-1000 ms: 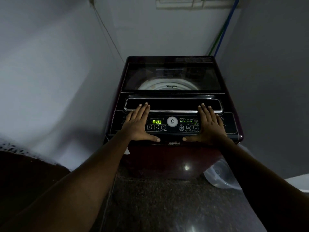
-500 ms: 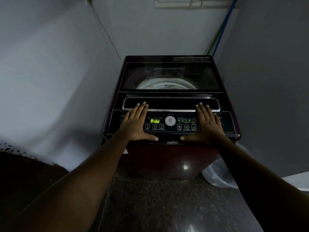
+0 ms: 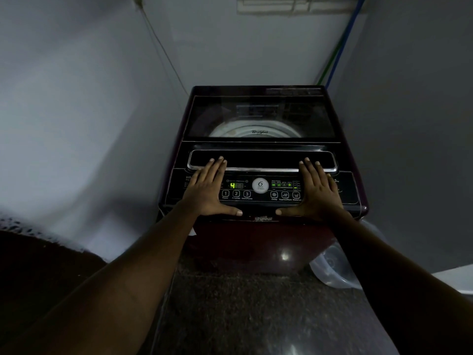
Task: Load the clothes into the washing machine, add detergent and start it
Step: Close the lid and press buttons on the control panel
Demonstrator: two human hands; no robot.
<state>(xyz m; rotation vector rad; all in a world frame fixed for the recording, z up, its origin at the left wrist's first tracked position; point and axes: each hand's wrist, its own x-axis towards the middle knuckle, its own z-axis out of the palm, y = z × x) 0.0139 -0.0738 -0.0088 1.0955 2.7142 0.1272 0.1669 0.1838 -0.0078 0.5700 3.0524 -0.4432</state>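
A dark maroon top-loading washing machine [image 3: 258,242] stands in a corner, its glass lid [image 3: 258,116] down, with the pale drum rim showing through it. On the black control panel [image 3: 261,198] a green display [image 3: 236,185] shows a 4, beside a round white badge and numbered buttons. My left hand [image 3: 208,190] lies flat on the panel's left side, fingers straight and reaching the chrome lid handle [image 3: 261,169]. My right hand [image 3: 316,193] lies flat on the right side in the same way. No clothes or detergent are in view.
Grey walls close in on the left, back and right of the machine. Blue and green hoses [image 3: 337,49] run down the back right corner. A clear plastic tub [image 3: 332,270] sits on the dark speckled floor [image 3: 243,316] at the machine's right.
The green display has changed from "Add" to a 4. Both hands stay flat in the same places on the panel.
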